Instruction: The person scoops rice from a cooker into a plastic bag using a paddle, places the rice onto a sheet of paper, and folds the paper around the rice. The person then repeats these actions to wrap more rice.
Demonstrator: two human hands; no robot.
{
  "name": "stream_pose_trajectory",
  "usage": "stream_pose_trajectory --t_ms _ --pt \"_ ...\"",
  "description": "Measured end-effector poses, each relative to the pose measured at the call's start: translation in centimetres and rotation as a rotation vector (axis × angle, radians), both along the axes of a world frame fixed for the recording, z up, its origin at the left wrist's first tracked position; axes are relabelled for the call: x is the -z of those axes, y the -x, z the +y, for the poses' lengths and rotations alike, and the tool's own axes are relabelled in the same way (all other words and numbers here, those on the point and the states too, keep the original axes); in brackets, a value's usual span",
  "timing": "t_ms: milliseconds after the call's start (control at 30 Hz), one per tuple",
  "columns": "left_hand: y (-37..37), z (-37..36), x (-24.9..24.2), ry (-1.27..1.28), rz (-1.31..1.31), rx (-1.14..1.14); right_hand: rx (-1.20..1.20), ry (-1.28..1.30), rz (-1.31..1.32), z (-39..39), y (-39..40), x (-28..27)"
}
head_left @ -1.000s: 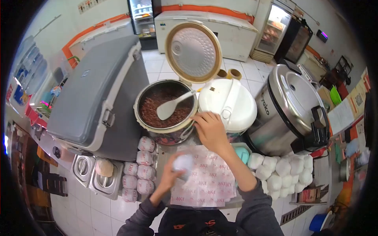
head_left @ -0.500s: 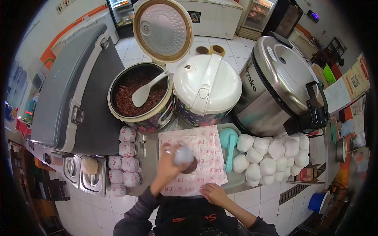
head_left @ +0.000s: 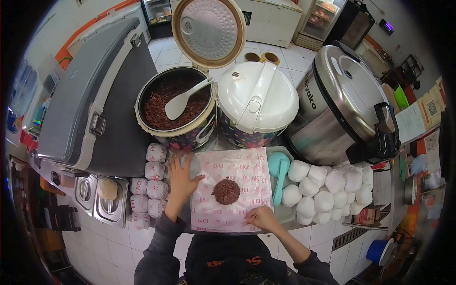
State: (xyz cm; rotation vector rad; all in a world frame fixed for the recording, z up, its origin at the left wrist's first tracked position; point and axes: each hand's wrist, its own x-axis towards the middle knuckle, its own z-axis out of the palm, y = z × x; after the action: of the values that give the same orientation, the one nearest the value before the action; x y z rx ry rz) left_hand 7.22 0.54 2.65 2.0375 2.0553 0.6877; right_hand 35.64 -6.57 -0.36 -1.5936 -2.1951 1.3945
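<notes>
Rice mound: round, grainy, dark reddish-brown | printed paper: pinkish, lies flat | left hand: spread wide | right hand: curls at paper's edge, grip unclear

Soft, fairly bright indoor light fills the middle of the frame, glinting on the steel cooker at right and the glossy white lid near upper centre, while fisheye distortion bows the blurrier edges, which sink into black corners.
</notes>
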Motion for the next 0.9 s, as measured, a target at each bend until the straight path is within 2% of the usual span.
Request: stream_pose_trajectory --t_ms 33,133,200,267,333,467,567,633,767,867,900 --pt "-0.5 -0.8 -0.7 -0.054 -0.037 0.018 0.021 0.03 0.055 0.7 -0.1 0.3" --pt "-2.7 -3.9 -2.9 -0.119 -0.138 0.113 0.125 -0.099 0.163 3.0 0.0 1.0" --pt "-4.5 -6.7 -1.7 -0.124 -0.324 0.378 0.223 -0.132 0.215 5.2 0.6 0.4" --pt "-6.7 -9.5 1.3 0.076 -0.36 0.554 0.271 -0.146 0.182 6.9 1.2 -0.2" --pt "-8.8 -10.3 1.5 0.112 -0.177 0.508 0.265 -0.145 0.064 8.1 1.6 -0.7" --pt "-8.7 -9.3 -0.4 0.091 0.082 0.409 0.182 -0.182 0.096 8.2 1.2 1.2" --pt "-8.0 -8.7 0.0 0.071 0.142 0.431 0.178 -0.113 0.119 8.2 1.2 1.0" --pt "-7.6 -9.1 -0.1 0.21 -0.003 0.407 0.235 -0.013 0.115 8.4 1.0 0.8" --pt "-7.2 -9.7 -2.9 0.674 -0.35 0.216 0.213 -0.121 0.089 8.9 0.7 0.9" --pt "-7.5 -9.8 -1.8 0.763 -0.283 0.386 0.216 -0.129 0.083 9.2 0.8 1.2" --pt "-7.8 -9.9 -0.9 0.6 -0.164 0.417 0.209 -0.111 0.057 9.3 1.0 1.0"
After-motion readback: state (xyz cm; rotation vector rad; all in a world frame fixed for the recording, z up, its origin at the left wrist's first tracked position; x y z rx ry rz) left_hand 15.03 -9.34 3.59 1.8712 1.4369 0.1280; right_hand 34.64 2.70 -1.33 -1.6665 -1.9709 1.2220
